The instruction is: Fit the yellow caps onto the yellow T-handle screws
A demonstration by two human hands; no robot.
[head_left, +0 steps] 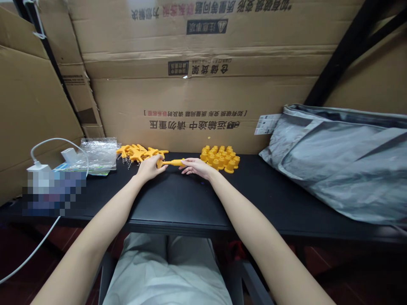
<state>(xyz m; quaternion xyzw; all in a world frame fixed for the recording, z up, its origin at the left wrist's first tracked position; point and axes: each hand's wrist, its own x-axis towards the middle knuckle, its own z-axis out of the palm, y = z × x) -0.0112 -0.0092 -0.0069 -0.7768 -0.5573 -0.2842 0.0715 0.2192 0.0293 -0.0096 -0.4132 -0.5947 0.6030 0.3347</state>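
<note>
Above the black tabletop, a yellow plastic tool [175, 162] with a narrow shaft on its left and a thicker body on its right spans my two hands. My left hand [149, 168] is closed around a rounded yellow part at its left end. Thumb and forefinger of my right hand [197, 167] pinch the right end, the other fingers loosely curled. Behind my left hand lies a heap of yellow winged handles [138, 152] with metal spirals [127, 161] sticking out. Just beyond my right hand stand several yellow bell-shaped cups [219, 159], grouped closely together.
A large grey bag [337, 165] takes up the table's right side. Clear plastic wrap [98, 153], a white charger [40, 173] and its cable [57, 139] are on the left. Cardboard [197, 95] stands along the back, and the black table [181, 203] ends before my lap.
</note>
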